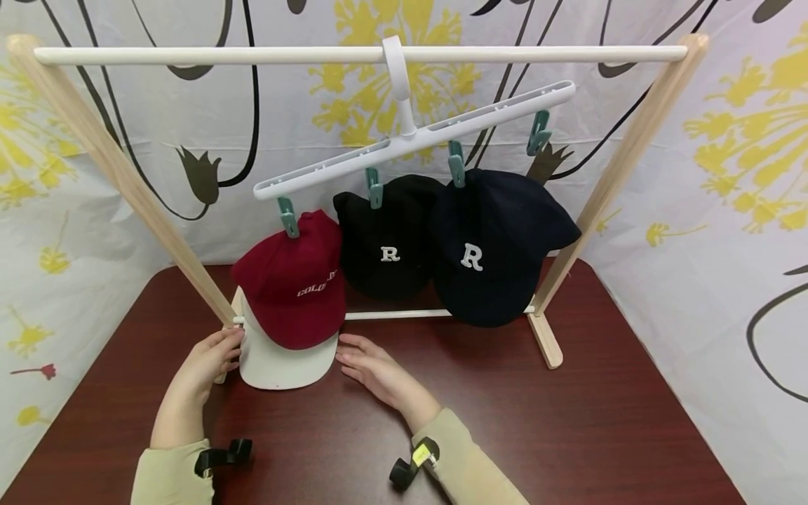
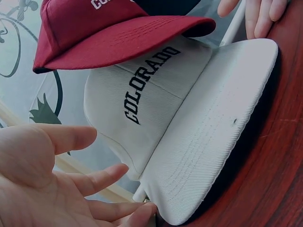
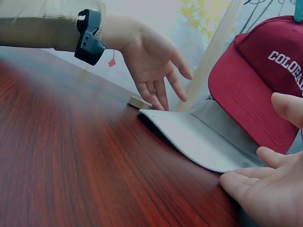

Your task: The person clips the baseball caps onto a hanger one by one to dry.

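Observation:
A white cap with dark COLORADO lettering rests on the table, its brim toward me. My left hand is at the brim's left corner with fingers loosely extended; its lower fingertips are at or very near the edge. On the other side, my right hand has its fingers out straight, fingertips at the brim's right corner. A red cap hangs from a green clip just above, hiding most of the white cap's crown in the head view. The left wrist view shows that crown's front.
A white hanger tilts on the rack's top bar, right end higher. A black cap and a navy cap hang from it. Its far-right clip holds nothing. Wooden legs flank the caps.

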Action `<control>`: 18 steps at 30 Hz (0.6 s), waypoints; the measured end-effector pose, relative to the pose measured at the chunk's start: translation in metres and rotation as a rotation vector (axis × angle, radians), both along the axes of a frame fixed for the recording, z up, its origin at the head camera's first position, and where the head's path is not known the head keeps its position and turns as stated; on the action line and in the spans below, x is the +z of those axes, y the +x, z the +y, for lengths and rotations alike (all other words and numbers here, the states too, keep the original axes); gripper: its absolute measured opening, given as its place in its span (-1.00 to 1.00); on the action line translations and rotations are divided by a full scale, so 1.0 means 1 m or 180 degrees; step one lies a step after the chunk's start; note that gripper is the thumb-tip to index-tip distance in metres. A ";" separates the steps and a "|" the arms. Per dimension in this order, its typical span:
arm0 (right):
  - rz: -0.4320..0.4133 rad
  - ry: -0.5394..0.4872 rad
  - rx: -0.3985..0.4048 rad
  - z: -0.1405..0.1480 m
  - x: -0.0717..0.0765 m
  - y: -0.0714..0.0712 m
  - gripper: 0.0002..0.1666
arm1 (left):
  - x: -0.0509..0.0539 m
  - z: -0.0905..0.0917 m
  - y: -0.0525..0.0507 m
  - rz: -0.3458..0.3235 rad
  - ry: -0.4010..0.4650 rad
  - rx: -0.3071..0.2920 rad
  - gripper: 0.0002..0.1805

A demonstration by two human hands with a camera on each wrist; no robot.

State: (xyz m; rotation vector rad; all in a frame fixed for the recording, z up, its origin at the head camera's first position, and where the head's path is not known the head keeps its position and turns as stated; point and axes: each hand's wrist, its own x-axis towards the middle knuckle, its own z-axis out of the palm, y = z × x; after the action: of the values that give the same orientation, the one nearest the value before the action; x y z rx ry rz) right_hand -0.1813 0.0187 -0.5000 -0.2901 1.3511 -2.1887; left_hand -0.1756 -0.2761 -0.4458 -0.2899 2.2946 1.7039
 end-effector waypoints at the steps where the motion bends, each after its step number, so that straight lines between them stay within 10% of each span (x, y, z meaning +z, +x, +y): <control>1: -0.0001 0.0001 -0.0001 0.000 0.000 0.000 -0.27 | 0.000 0.000 0.000 0.0000 0.0001 -0.0006 -0.28; 18: -0.0028 0.0031 -0.0059 0.003 0.000 0.000 -0.29 | -0.005 -0.004 0.000 0.0044 -0.0246 0.0008 -0.29</control>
State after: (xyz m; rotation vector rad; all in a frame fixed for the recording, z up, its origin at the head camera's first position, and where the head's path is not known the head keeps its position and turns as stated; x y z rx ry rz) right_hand -0.1810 0.0221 -0.5004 -0.2649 1.3645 -2.1953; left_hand -0.1752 -0.2803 -0.4505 -0.2975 2.3746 1.6258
